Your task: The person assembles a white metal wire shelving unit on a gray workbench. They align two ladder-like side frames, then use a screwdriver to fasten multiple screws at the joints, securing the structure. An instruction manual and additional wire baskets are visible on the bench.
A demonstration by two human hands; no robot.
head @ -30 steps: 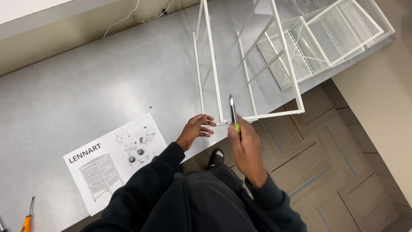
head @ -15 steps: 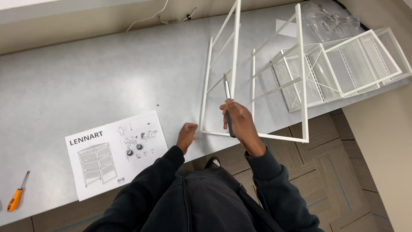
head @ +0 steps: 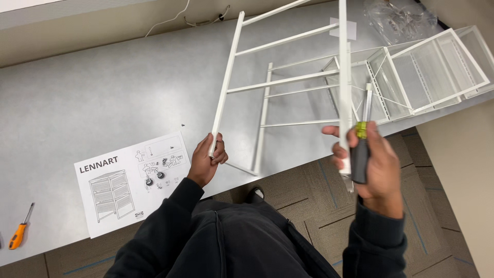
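Note:
A white metal frame (head: 282, 82) with several crossbars is lifted over the grey table (head: 103, 98). My left hand (head: 208, 159) grips the lower end of the frame's left upright. My right hand (head: 373, 164) holds the lower end of the right upright together with a screwdriver (head: 360, 149) that has a black and yellow-green handle, its shaft pointing up along the bar.
A paper instruction sheet (head: 131, 180) lies at the table's front edge. An orange-handled screwdriver (head: 20, 231) lies at the far left. White wire baskets (head: 432, 72) and a clear plastic bag (head: 399, 18) sit at the back right. Carpet tiles (head: 309, 201) are below.
The frame has been raised and tilted toward me, its uprights spread wider in view. My left hand moved from the table edge onto the left upright. My right hand moved right and lower.

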